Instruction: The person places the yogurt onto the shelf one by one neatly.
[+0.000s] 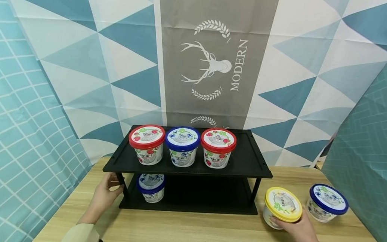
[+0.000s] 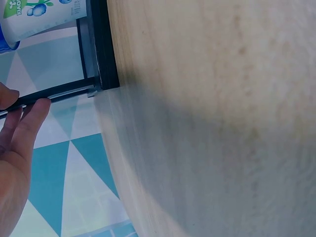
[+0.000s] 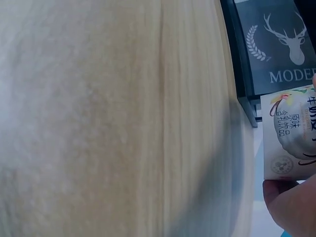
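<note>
- Left hand [image 1: 105, 191]: thumb and fingers pinch the left leg [image 1: 122, 183] of the rack [image 1: 250, 153].
- Right hand [image 1: 296, 226]: clamped on the yellow-lidded tub [image 1: 282, 205], right of the rack.
- Blue-lidded tub [image 1: 328, 202]: on the tabletop [image 1: 185, 233], near that hand.

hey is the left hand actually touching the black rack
Touching: in the left wrist view, the left hand pinches a leg of the black rack between thumb and fingers.

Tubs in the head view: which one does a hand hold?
The yellow-lidded tub, gripped by the right hand. It alone has a yellow top; the rest are two red-lidded tubs and three blue-lidded tubs.
</note>
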A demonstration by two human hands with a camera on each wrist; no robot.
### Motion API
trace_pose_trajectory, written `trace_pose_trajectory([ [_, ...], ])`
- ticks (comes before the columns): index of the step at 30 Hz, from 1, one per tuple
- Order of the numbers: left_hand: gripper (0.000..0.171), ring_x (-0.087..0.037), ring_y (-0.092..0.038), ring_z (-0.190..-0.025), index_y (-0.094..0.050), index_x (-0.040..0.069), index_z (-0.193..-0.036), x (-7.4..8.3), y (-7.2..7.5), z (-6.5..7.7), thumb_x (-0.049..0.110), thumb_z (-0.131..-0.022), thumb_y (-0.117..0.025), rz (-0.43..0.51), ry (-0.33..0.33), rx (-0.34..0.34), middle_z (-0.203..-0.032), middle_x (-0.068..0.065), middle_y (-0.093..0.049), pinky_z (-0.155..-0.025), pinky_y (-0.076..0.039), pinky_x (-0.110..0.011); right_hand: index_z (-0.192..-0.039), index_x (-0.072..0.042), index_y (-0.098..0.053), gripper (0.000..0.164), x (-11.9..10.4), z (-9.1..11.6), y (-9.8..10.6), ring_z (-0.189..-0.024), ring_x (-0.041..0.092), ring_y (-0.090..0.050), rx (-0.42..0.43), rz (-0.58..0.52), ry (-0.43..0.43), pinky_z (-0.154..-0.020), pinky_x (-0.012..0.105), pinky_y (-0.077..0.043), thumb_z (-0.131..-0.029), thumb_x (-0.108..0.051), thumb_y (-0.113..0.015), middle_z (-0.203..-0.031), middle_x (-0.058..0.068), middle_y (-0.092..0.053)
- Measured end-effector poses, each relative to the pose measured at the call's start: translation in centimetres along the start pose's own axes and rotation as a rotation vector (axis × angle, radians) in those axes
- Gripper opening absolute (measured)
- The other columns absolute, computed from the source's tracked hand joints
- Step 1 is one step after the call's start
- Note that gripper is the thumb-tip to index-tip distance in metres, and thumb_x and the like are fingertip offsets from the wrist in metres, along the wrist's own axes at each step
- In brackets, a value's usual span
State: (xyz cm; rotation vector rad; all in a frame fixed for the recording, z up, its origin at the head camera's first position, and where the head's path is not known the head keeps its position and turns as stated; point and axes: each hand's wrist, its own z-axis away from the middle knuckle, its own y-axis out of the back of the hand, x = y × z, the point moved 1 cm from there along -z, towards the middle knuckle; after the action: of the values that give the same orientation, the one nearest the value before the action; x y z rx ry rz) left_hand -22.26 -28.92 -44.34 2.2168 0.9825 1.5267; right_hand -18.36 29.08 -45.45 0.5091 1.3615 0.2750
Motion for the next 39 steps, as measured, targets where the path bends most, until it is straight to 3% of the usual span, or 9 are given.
trace_pose_trajectory([
  [10,0.040,-0.038,-0.061,-0.098,-0.045,0.003,-0.118,0.0,0.1,0.1,-0.006,-0.083,-0.061,-0.005,0.005,-0.008,-0.109,-0.020,-0.059,-0.084,-0.052,-0.046,-0.146,0.001,-0.011,0.110,-0.2,0.2,-0.9,-0.131,0.038,-0.032,0.011,-0.035,-0.020,-0.108,0.054,-0.029,-0.070,-0.033,-0.082,-0.144,0.026,-0.028],
  [18,0.040,-0.015,-0.062,-0.092,-0.047,0.005,-0.119,-0.2,0.1,0.0,-0.004,-0.083,-0.062,-0.017,-0.002,-0.004,-0.111,-0.015,-0.058,-0.083,-0.053,-0.039,-0.145,0.001,-0.011,0.111,-0.7,0.8,-1.8,-0.130,0.036,-0.032,0.032,-0.058,-0.018,-0.108,0.052,-0.028,-0.067,-0.031,-0.084,-0.143,0.024,-0.029],
  [24,0.040,-0.033,-0.061,-0.098,-0.045,0.005,-0.120,-0.2,0.0,0.0,-0.005,-0.084,-0.061,-0.004,0.003,-0.015,-0.112,-0.017,-0.058,-0.085,-0.053,-0.045,-0.145,0.000,-0.012,0.113,-1.0,1.1,-2.5,-0.130,0.035,-0.033,0.035,-0.067,-0.024,-0.108,0.052,-0.029,-0.065,-0.033,-0.085,-0.143,0.023,-0.030],
  [31,0.039,-0.021,-0.062,-0.095,-0.045,0.005,-0.118,-0.3,0.1,0.0,-0.005,-0.084,-0.061,0.006,0.008,-0.019,-0.111,-0.018,-0.058,-0.085,-0.052,-0.046,-0.144,0.002,-0.011,0.115,-1.3,1.3,-3.1,-0.129,0.037,-0.032,0.037,-0.065,-0.021,-0.108,0.055,-0.028,-0.064,-0.034,-0.086,-0.142,0.024,-0.029],
  [33,0.039,-0.024,-0.063,-0.096,-0.045,0.005,-0.118,-0.2,0.1,0.0,-0.005,-0.084,-0.061,0.006,0.010,-0.021,-0.111,-0.018,-0.058,-0.085,-0.052,-0.046,-0.144,0.002,-0.011,0.116,-1.4,1.3,-3.3,-0.129,0.038,-0.033,0.035,-0.062,-0.024,-0.108,0.055,-0.028,-0.063,-0.035,-0.086,-0.142,0.025,-0.029],
  [36,0.038,-0.038,-0.060,-0.100,-0.044,0.004,-0.118,0.0,0.1,0.1,-0.005,-0.085,-0.060,0.018,0.005,-0.024,-0.112,-0.020,-0.056,-0.086,-0.052,-0.048,-0.144,0.002,-0.012,0.116,-1.5,1.4,-3.6,-0.128,0.038,-0.034,0.035,-0.052,-0.018,-0.107,0.055,-0.029,-0.062,-0.036,-0.086,-0.141,0.024,-0.030],
  [39,0.037,-0.040,-0.060,-0.101,-0.044,0.003,-0.117,0.1,0.1,0.1,-0.005,-0.085,-0.060,0.022,0.006,-0.021,-0.112,-0.021,-0.056,-0.086,-0.051,-0.048,-0.144,0.001,-0.013,0.115,-1.7,1.6,-4.1,-0.128,0.037,-0.034,0.039,-0.056,-0.005,-0.106,0.054,-0.030,-0.062,-0.035,-0.086,-0.141,0.023,-0.030],
])
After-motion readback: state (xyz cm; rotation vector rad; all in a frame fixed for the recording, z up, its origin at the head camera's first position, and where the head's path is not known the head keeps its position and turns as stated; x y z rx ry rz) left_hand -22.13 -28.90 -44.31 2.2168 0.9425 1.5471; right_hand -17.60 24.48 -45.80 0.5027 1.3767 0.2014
